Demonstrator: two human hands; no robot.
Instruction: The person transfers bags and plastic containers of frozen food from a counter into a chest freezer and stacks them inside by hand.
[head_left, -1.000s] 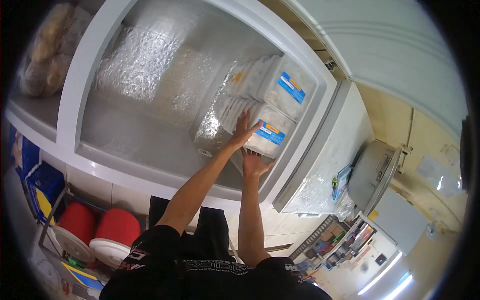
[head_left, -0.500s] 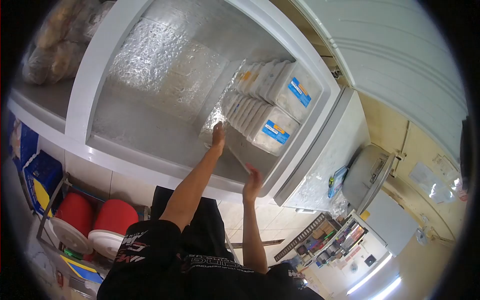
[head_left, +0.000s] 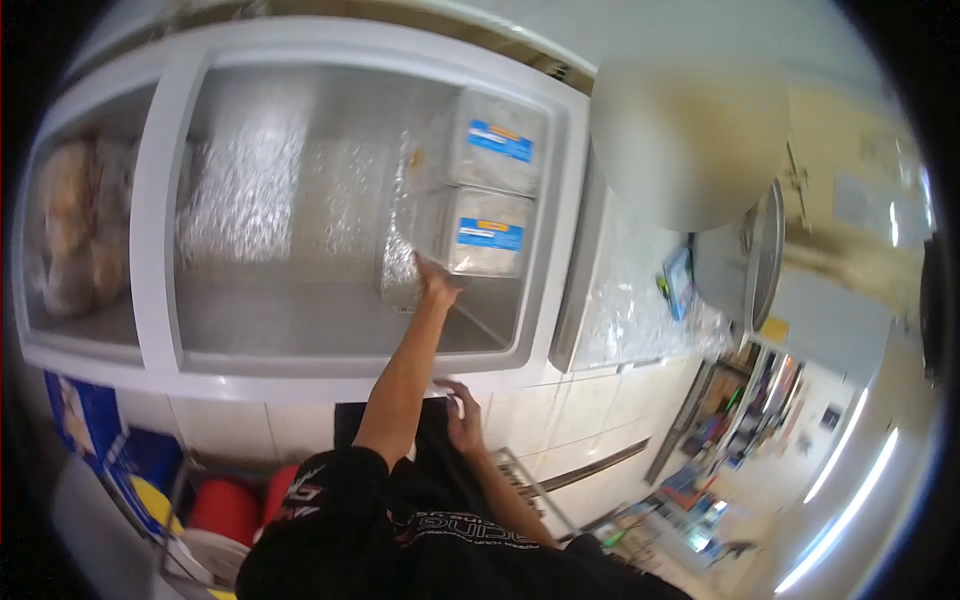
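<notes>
Your left hand reaches into the open chest freezer, fingers spread and resting on the near edge of the lower stack of flat frozen packs with blue labels, which sits in the freezer's right end with a second stack just behind it. Your right hand hangs outside, just below the front rim; whether it grips anything, you cannot tell through the blur.

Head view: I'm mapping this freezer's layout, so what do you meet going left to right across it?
Bagged food in the left compartment, white divider, frosted back wall, left hand, stacked labelled packs, freezer's right rim, frosty counter top.
</notes>
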